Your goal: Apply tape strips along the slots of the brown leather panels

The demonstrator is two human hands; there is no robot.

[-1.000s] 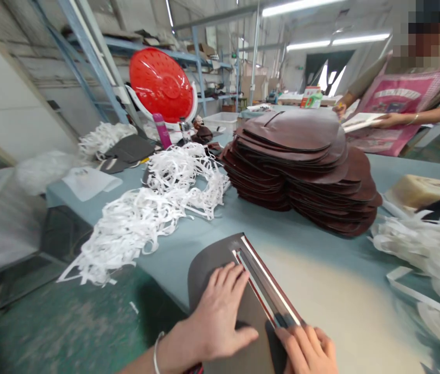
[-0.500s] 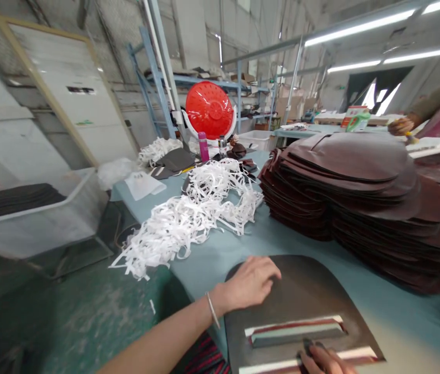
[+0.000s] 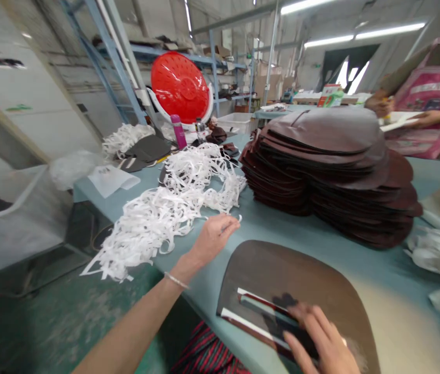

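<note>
A dark grey-brown panel (image 3: 282, 259) with rounded corners lies on the blue-green table. Two slots near its front edge are lined with white strips (image 3: 247, 323) and dark red edging. My right hand (image 3: 325, 337) rests over these slots with fingers apart; a dark patch beneath it is too blurred to make out. Beyond the panel's left corner, my left hand (image 3: 216, 236) is closed in a pinch, a small white strip (image 3: 239, 218) poking out at the fingertips. Close by on its left spreads a tangled heap of white strips (image 3: 153, 218).
A tall stack of dark brown panels (image 3: 329, 166) stands behind. A red basin-like object (image 3: 181, 85) and pink bottle (image 3: 178, 132) are at the back. A white bin (image 3: 29, 208) is left. Clear plastic (image 3: 438, 254) lies right. A person in a pink apron (image 3: 426, 104) works across.
My left hand has left the panel and moved toward the white heap, now pinching a strip. The panel has turned, and my right hand has shifted over the slots. The view has swung right.
</note>
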